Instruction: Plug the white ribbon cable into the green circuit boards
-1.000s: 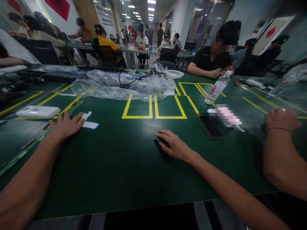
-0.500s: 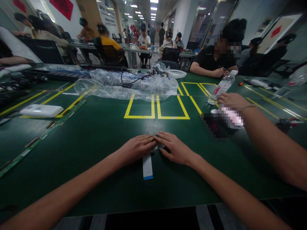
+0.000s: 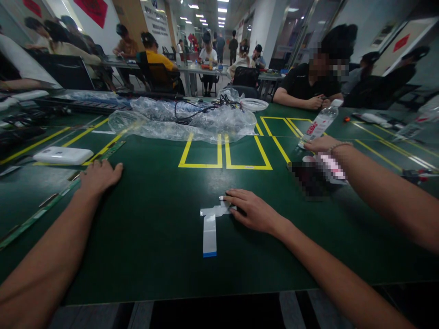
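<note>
Fingers out and thumb spread, my left hand is at the long, thin green circuit board strip, covering part of it; whether the fingertips grip it is hidden. My right hand lies open on the table, its fingertips over the right end of a white flat ribbon cable. This cable has a blue end towards me and a bent, branching part at the far end. A small light tip shows beside my index finger.
A co-worker's hand at the right touches a plastic bottle. Crumpled clear plastic wrap with black cables lies at the back. A white device rests at the left. Yellow tape marks boxes on the green table.
My left hand has left the ribbon cable and moved left to the circuit board strip. My right hand stays at the cable. The co-worker's hand has shifted towards the bottle's base.
</note>
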`<control>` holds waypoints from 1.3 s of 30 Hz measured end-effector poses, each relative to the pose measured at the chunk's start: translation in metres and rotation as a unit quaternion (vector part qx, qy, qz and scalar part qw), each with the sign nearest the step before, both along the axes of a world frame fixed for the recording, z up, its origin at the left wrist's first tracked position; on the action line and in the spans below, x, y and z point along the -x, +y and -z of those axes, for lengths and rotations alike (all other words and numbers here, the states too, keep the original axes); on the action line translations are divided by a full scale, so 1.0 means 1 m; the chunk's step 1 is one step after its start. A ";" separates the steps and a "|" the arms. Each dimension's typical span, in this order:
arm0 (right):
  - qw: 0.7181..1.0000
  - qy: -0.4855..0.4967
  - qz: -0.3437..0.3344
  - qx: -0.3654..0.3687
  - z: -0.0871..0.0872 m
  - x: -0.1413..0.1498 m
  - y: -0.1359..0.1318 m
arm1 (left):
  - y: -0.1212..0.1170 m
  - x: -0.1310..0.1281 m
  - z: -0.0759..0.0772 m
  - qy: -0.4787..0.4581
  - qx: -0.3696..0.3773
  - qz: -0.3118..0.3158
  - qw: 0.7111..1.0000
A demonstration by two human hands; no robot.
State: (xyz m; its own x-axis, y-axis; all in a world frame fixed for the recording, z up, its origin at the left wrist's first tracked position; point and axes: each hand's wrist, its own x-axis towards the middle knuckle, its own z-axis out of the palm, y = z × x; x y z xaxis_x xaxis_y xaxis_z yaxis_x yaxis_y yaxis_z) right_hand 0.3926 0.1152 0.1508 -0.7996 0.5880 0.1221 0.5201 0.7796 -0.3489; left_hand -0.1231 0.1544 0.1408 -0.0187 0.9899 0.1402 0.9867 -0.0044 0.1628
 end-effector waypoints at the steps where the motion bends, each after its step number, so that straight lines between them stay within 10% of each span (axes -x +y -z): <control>1: 1.000 -0.003 0.009 -0.004 0.000 0.000 0.000 | 0.001 -0.001 0.002 0.008 -0.003 -0.027 1.000; 5: 0.999 -0.024 0.027 -0.025 0.000 0.001 -0.002 | 0.011 -0.046 0.015 0.048 0.010 -0.073 0.996; 12: 0.998 -0.034 0.029 -0.044 0.002 0.003 -0.004 | -0.029 -0.203 0.012 0.051 0.034 0.236 0.970; 16: 0.998 -0.020 0.026 -0.049 0.004 0.003 -0.004 | -0.064 -0.251 0.004 0.023 0.047 0.347 0.936; 39: 0.999 -0.008 0.012 -0.036 0.009 0.002 -0.002 | -0.063 -0.235 -0.014 -0.028 0.077 0.397 0.914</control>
